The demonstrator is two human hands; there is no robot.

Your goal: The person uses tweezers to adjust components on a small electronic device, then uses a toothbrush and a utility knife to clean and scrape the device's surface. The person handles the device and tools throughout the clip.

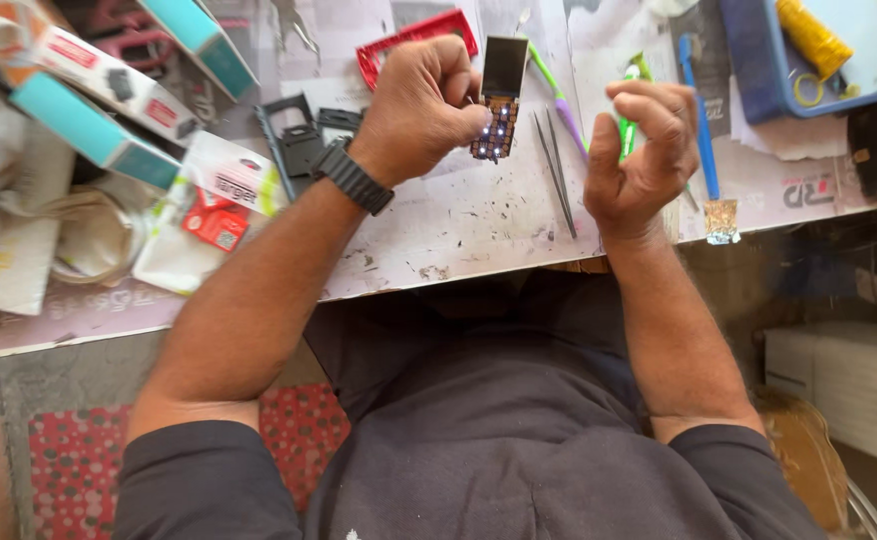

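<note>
Two hands at work on an opened small phone over a cluttered tabletop

The left hand (424, 105), a black watch (352, 176) on its wrist, is closed around the phone (499, 98), holding it upright just above the tabletop (459, 225), dark screen up and bare lit keypad board facing the camera. The right hand (639, 150) is curled shut on a green tool (627, 120), close beside the phone but apart from it. Tweezers (557, 170) lie on the tabletop between the two hands, a blue pen (699, 115) just right of the right hand, a red frame (414, 38) behind the left hand, black plastic parts (304, 135) and small boxes (89, 95) to its left
</note>
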